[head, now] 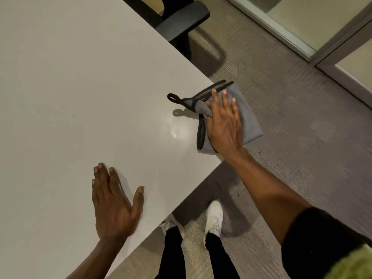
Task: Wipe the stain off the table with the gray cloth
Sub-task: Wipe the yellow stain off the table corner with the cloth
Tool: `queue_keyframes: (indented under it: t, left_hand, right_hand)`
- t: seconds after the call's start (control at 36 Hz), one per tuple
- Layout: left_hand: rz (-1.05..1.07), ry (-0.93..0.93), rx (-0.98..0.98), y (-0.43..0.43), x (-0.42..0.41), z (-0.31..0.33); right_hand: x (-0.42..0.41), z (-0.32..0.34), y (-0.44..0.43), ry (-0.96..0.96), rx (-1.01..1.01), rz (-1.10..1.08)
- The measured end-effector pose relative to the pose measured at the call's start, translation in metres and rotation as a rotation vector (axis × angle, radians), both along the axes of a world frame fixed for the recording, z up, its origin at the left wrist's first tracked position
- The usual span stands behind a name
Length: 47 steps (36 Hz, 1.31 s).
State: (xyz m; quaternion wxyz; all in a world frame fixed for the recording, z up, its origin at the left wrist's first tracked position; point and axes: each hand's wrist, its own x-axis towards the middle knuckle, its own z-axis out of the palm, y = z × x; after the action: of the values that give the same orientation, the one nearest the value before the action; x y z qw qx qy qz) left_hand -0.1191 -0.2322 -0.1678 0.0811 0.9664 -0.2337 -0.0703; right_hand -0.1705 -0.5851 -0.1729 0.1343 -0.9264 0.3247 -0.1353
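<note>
Two flat hands on the white table [70, 87]

Nearest us, our left hand [114, 204] lies open, fingers spread – farther out, our right hand [223, 123] presses the gray cloth [249, 121] at the table's corner, fingers splayed, beside a faint shiny stain [178, 128]

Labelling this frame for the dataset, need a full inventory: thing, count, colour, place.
table: 1, white, fills the left; its corner points right
cloth: 1, gray with black trim and loop, at the table corner, partly overhanging the edge
wet patch: 1, shiny, on the table just left of the cloth
chair: 1, black, top centre beyond the table
carpet: gray-beige, right side
wall base: pale, top right
shoes: 2, white, on the carpet below the table edge
left hand: flat on the table, empty
right hand: flat on the cloth, fingers spread
</note>
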Motion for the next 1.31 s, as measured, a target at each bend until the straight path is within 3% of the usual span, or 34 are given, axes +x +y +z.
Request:
queue_keyframes:
  t: [0.33,0.56,0.72,0.83,1.0,1.19,1.31]
  left_hand:
    - [-0.004,-0.017,0.014,0.001,0.001,-0.005]
    - [0.023,0.023,-0.004,-0.024,-0.012,-0.006]
    - [-0.106,0.044,-0.032,-0.083,-0.032,-0.005]
    - [-0.233,0.061,-0.040,-0.113,-0.033,-0.009]
    - [-0.248,0.080,-0.028,-0.119,-0.034,-0.013]
    - [-0.207,0.097,-0.066,-0.121,-0.035,-0.011]
    - [-0.206,0.089,-0.067,-0.121,-0.035,-0.012]
  right_hand:
    - [-0.078,-0.005,0.101,0.001,0.085,0.075]
    - [-0.037,-0.002,0.025,-0.099,0.017,-0.192]
    - [-0.026,0.000,-0.022,-0.114,0.157,-0.355]
    - [-0.040,-0.001,0.000,-0.090,0.162,-0.338]
    - [-0.078,-0.002,0.076,-0.047,0.222,-0.280]
    - [-0.064,-0.006,0.083,-0.302,0.388,-0.408]
    - [-0.049,-0.011,0.047,-0.326,0.343,-0.497]
